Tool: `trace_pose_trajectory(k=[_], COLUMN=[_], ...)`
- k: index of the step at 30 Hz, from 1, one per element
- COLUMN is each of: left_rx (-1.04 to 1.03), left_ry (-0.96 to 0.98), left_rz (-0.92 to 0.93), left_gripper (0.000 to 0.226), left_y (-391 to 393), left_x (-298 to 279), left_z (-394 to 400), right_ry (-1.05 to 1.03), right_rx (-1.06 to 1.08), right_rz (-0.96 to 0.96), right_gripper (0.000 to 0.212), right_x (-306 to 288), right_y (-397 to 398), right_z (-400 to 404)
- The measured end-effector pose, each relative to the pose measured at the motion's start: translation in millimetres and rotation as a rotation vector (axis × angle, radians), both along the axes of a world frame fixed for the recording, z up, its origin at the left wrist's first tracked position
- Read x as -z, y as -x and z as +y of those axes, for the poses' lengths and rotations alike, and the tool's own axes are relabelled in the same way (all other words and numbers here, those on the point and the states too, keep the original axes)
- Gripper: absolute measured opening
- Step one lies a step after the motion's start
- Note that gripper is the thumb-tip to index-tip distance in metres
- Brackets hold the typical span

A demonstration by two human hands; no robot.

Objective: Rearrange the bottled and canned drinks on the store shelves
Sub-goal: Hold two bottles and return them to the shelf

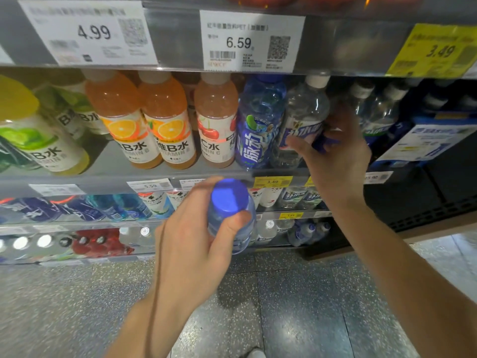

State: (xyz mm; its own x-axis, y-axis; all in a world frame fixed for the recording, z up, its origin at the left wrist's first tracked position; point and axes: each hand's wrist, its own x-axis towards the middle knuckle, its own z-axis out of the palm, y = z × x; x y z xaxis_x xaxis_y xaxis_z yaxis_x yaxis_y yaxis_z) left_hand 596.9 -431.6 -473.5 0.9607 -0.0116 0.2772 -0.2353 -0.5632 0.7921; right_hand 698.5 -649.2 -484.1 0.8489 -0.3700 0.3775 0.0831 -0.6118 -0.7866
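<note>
Gripped a blue-capped bottle (230,215) in the left hand (191,244), curled right hand (335,156) fingers round a clear shelf bottle (302,120).

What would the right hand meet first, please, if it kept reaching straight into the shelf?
Probably the clear white-capped bottle that the right hand already touches; behind it stand similar bottles, though depth is unclear.

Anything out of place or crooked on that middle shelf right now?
Yes. The yellow-capped bottle at the far left appears to lean over, unlike the upright orange bottles. A single blue bottle stands between the cherry bottle and the clear bottle that the right hand touches. No spills or damage visible.
</note>
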Motion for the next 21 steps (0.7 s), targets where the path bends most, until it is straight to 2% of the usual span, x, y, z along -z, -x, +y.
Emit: trace_pose_trajectory(k=[2, 5, 7, 8, 10, 12, 15, 19, 21], left_rx=[-0.017, -0.017, -0.007, 0.002, 0.034, 0.078, 0.109, 0.105, 0.128], left_ry=[0.028, 0.037, 0.066, 0.091, 0.154, 0.210, 0.160, 0.173, 0.179], left_rz=[0.020, 0.039, 0.049, 0.048, 0.049, 0.070, 0.047, 0.088, 0.118], left_gripper=[0.038, 0.032, 0.027, 0.025, 0.022, 0.024, 0.032, 0.070, 0.078], left_y=[-2.7, -6.7, -8.2, -7.9, -6.9, -4.7, -2.0, 4.1, 12.9], left_x=[-4.6, -14.2, -23.1, -28.1, -36.5, -45.0, -59.3, -61.6, -55.8], left_z=[-1.7, -5.3, -7.6, -8.0, -7.4, -3.9, 9.8, 46.6, 70.4], right_ry=[-0.049, -0.095, -0.158, -0.233, -0.343, -0.307, -0.263, -0.272, -0.277], right_rx=[-0.050, -0.468, -0.748, -0.814, -0.793, -0.709, -0.660, -0.648, -0.638], right_rz=[-0.011, 0.169, 0.319, 0.355, 0.370, 0.287, 0.244, 0.239, 0.221], right_gripper=[0.074, 0.073, 0.085, 0.090, 0.087, 0.079, 0.077, 0.080, 0.086], right_x=[0.8, -0.8, -6.1, -7.7, -12.4, -18.8, -28.6, -44.8, -52.9], right_y=[29.1, 72.2, 86.0, 88.6, 90.0, 89.5, 91.0, 93.0, 94.7], right_z=[7.7, 25.0, 37.2, 42.1, 50.9, 58.7, 69.1, 95.2, 112.7])
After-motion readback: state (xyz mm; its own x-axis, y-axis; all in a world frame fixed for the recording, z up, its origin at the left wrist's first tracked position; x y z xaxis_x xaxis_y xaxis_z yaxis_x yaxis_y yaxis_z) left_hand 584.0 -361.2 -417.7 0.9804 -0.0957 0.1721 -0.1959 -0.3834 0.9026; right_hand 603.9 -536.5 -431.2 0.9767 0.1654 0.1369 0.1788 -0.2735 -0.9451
